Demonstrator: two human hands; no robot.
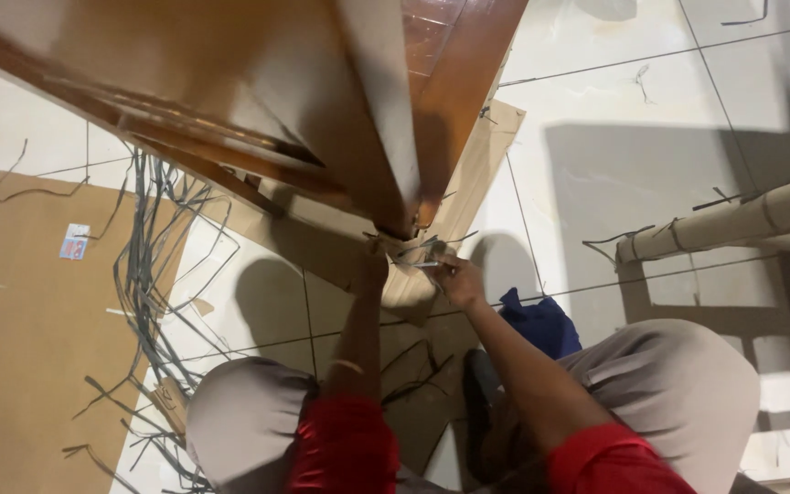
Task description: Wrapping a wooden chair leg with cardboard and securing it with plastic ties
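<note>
Right hand (454, 277) pinches a small tool at the wooden frame's (230, 101) low corner, straps (153, 265) left; left hand (372, 261) presses just beside, grip hidden.

Down on the pale tiled floor (614, 82) lies a flat cardboard sheet (20, 348), a tangle of dark plastic strapping (153, 274) (partly overlapping it), and a blue cloth (541, 322).
</note>
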